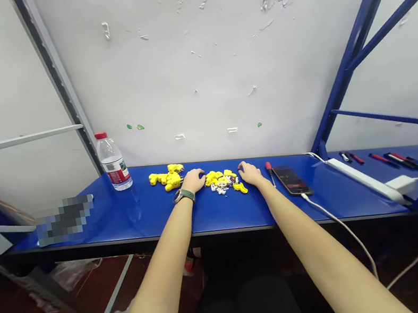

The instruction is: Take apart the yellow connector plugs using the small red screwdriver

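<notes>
Both my arms reach out over a blue table (134, 218). My left hand (193, 179), with a green watch on the wrist, rests palm down between a yellow plastic toy assembly (167, 178) and a heap of small yellow and white parts (222, 180). My right hand (249, 172) lies on the other side of that heap, its fingers curled loosely at the heap's edge. A loose yellow piece (240, 188) sits just in front of my right hand. From behind, I cannot make out whether either hand grips a part.
A water bottle (113, 161) with a red cap stands at the back left. Right of my hand lie a red screwdriver (270, 171), a phone (292, 180) on a white cable, a white power strip (362, 179) and several tools (391, 159). Blue shelf struts rise on the right.
</notes>
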`<state>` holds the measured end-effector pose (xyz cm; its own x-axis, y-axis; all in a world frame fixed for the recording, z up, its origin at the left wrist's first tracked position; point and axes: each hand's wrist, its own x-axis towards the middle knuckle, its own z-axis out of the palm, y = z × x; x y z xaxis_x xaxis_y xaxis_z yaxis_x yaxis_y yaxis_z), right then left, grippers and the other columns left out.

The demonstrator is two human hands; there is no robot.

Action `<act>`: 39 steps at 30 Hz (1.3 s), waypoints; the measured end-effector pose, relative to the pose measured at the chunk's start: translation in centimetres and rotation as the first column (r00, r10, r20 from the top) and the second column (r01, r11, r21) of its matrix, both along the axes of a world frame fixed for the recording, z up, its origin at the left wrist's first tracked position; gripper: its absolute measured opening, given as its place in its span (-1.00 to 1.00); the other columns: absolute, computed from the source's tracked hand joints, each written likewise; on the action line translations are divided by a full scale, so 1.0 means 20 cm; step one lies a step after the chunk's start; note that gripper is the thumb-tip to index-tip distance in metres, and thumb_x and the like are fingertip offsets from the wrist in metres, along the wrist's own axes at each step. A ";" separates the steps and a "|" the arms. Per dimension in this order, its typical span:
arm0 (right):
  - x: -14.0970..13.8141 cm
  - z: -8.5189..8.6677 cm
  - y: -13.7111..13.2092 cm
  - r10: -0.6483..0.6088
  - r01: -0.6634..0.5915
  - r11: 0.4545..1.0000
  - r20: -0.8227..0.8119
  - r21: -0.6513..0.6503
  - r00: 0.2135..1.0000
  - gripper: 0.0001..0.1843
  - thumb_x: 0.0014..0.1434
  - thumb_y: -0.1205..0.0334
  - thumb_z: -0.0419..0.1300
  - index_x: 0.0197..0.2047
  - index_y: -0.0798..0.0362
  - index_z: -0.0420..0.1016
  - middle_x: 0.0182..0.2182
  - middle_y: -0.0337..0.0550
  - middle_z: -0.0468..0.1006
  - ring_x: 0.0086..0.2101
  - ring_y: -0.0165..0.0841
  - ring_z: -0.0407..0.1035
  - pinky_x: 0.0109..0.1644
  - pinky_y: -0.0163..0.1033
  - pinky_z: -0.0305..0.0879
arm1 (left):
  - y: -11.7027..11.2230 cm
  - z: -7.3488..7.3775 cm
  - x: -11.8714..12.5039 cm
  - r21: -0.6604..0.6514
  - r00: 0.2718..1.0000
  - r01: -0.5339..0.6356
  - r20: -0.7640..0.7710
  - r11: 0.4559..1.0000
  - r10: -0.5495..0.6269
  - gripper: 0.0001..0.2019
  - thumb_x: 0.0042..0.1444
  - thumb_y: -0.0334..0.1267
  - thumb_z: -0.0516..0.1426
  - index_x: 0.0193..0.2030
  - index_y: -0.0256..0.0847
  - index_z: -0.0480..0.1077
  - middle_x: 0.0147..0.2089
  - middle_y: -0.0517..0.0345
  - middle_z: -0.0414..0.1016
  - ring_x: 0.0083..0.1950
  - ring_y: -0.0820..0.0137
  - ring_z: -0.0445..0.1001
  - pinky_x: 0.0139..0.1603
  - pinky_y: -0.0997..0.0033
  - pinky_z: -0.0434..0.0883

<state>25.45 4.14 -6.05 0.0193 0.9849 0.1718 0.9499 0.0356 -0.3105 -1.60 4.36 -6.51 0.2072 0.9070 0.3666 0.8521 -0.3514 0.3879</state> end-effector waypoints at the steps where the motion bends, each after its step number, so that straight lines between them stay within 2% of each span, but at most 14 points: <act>1: 0.00 0.02 0.01 0.002 -0.002 1.000 0.002 -0.022 1.000 -0.68 0.38 0.27 0.07 0.15 0.00 0.45 0.12 -0.03 0.59 0.11 -0.17 0.46 0.07 -0.17 0.33 | 0.00 0.00 0.00 0.000 1.000 -0.002 0.009 1.000 0.002 -0.68 0.27 -0.31 0.13 0.09 -0.27 0.59 0.16 -0.11 0.61 0.24 0.11 0.53 0.35 0.20 0.39; 5: -0.01 0.07 0.02 -0.053 0.053 0.997 0.006 -0.052 0.999 -0.73 0.27 0.33 0.19 0.03 0.02 0.53 -0.01 -0.04 0.64 -0.02 -0.21 0.52 -0.01 -0.25 0.36 | 0.01 0.00 0.01 -0.005 0.999 0.001 0.034 1.000 -0.001 -0.69 0.25 -0.33 0.14 0.08 -0.27 0.60 0.15 -0.11 0.62 0.23 0.10 0.54 0.35 0.19 0.40; 8: -0.04 0.08 -0.01 -0.180 0.180 0.982 -0.011 0.048 0.984 -0.61 0.35 0.36 0.03 0.20 0.09 0.42 0.09 0.15 0.56 0.08 -0.11 0.47 0.06 -0.12 0.35 | 0.01 0.00 0.00 -0.001 0.999 0.013 0.033 1.000 -0.013 -0.71 0.26 -0.34 0.13 0.04 -0.26 0.60 0.12 -0.12 0.63 0.20 0.12 0.56 0.32 0.21 0.41; 12: -0.03 0.09 -0.05 -0.359 0.342 0.906 0.022 0.251 0.933 -0.62 0.37 0.28 0.01 0.16 0.14 0.48 0.17 0.26 0.46 0.23 0.07 0.30 0.24 0.12 0.23 | -0.01 0.02 -0.01 0.017 0.999 0.042 0.020 0.999 -0.042 -0.69 0.35 -0.31 0.02 -0.05 -0.26 0.61 0.03 -0.12 0.66 0.13 0.15 0.59 0.26 0.22 0.44; 14: -0.01 0.09 -0.06 -0.446 0.427 0.876 0.037 0.226 0.894 -0.62 0.32 0.29 0.08 0.12 0.18 0.52 0.20 0.31 0.41 0.27 0.11 0.26 0.31 0.18 0.13 | -0.04 0.03 0.00 0.030 0.998 0.061 0.026 0.998 -0.062 -0.67 0.39 -0.23 0.00 -0.01 -0.24 0.59 0.04 -0.09 0.65 0.12 0.16 0.59 0.23 0.22 0.45; 17: 0.01 0.07 -0.06 -0.529 0.519 0.844 0.049 0.136 0.847 -0.56 0.26 0.26 0.16 0.18 0.21 0.50 0.32 0.40 0.28 0.33 0.17 0.19 0.42 0.27 -0.10 | -0.07 0.04 0.03 0.046 0.990 0.133 0.032 0.990 -0.135 -0.67 0.34 -0.09 0.08 0.05 -0.18 0.57 0.08 -0.04 0.64 0.15 0.16 0.57 0.24 0.23 0.44; 20: 0.02 0.06 -0.07 -0.535 0.530 0.844 0.052 0.082 0.843 -0.52 0.29 0.25 0.16 0.24 0.21 0.43 0.37 0.41 0.18 0.28 0.13 0.31 0.46 0.30 -0.20 | -0.09 0.04 0.04 0.043 0.985 0.172 0.017 0.984 -0.173 -0.68 0.26 -0.11 0.15 0.05 -0.17 0.57 0.07 -0.02 0.65 0.14 0.14 0.57 0.23 0.24 0.44; 23: 0.02 0.06 -0.08 -0.496 0.494 0.868 0.037 0.053 0.867 -0.56 0.30 0.34 0.16 0.23 0.22 0.41 0.31 0.40 0.22 0.17 0.01 0.45 0.41 0.16 0.07 | -0.09 0.04 0.03 0.037 0.982 0.184 0.027 0.982 -0.185 -0.70 0.26 -0.16 0.15 0.05 -0.18 0.57 0.09 -0.01 0.65 0.14 0.14 0.58 0.22 0.24 0.45; 25: 0.03 0.07 -0.09 -0.472 0.470 0.881 0.028 0.055 0.881 -0.60 0.31 0.42 0.12 0.20 0.19 0.42 0.29 0.37 0.22 0.15 -0.05 0.47 0.25 -0.01 0.33 | -0.08 0.04 0.02 0.029 0.983 0.179 0.042 0.983 -0.181 -0.69 0.28 -0.16 0.14 0.07 -0.19 0.56 0.12 -0.01 0.64 0.16 0.13 0.57 0.23 0.23 0.44; 27: 0.02 0.08 -0.10 -0.453 0.451 0.891 0.019 0.057 0.891 -0.62 0.32 0.48 0.08 0.17 0.12 0.44 0.28 0.29 0.23 0.14 -0.11 0.47 0.10 -0.14 0.44 | -0.08 0.04 0.01 0.024 0.983 0.168 0.066 0.986 -0.169 -0.68 0.30 -0.14 0.13 0.09 -0.19 0.54 0.15 -0.02 0.62 0.18 0.13 0.56 0.24 0.22 0.43; 30: 0.02 0.09 -0.11 -0.435 0.434 0.899 0.001 0.057 0.900 -0.62 0.32 0.47 0.11 0.17 0.10 0.41 0.24 0.23 0.27 0.09 -0.14 0.51 0.05 -0.19 0.46 | -0.07 0.04 0.01 0.030 0.981 0.142 0.129 0.989 -0.145 -0.69 0.34 -0.09 0.12 0.07 -0.18 0.52 0.15 -0.04 0.62 0.16 0.15 0.57 0.21 0.23 0.44; 34: 0.02 0.10 -0.11 -0.438 0.439 0.898 -0.037 0.033 0.898 -0.54 0.31 0.42 0.16 0.25 0.21 0.27 0.16 0.31 0.37 0.02 -0.12 0.57 0.04 -0.18 0.47 | -0.07 0.04 0.01 0.027 0.968 0.122 0.218 0.992 -0.125 -0.70 0.41 -0.06 0.03 -0.02 -0.16 0.52 0.00 -0.01 0.67 0.05 0.18 0.61 0.11 0.26 0.47; 36: 0.03 0.10 -0.11 -0.430 0.431 0.902 -0.048 0.017 0.902 -0.57 0.31 0.44 0.15 0.23 0.23 0.28 0.07 0.29 0.46 0.04 -0.08 0.56 0.05 -0.16 0.47 | -0.07 0.04 0.01 0.016 0.963 0.124 0.239 0.992 -0.124 -0.68 0.42 -0.06 0.00 -0.03 -0.16 0.51 -0.06 0.00 0.67 0.01 0.19 0.62 0.08 0.27 0.47; 39: 0.04 0.11 -0.11 -0.415 0.416 0.910 -0.053 0.004 0.908 -0.61 0.31 0.48 0.11 0.19 0.21 0.31 -0.02 0.23 0.55 0.06 -0.03 0.55 0.08 -0.09 0.46 | -0.06 0.04 0.01 0.004 0.948 0.137 0.289 0.991 -0.132 -0.70 0.42 -0.06 0.01 -0.02 -0.17 0.48 -0.03 0.00 0.66 0.03 0.21 0.61 0.09 0.30 0.46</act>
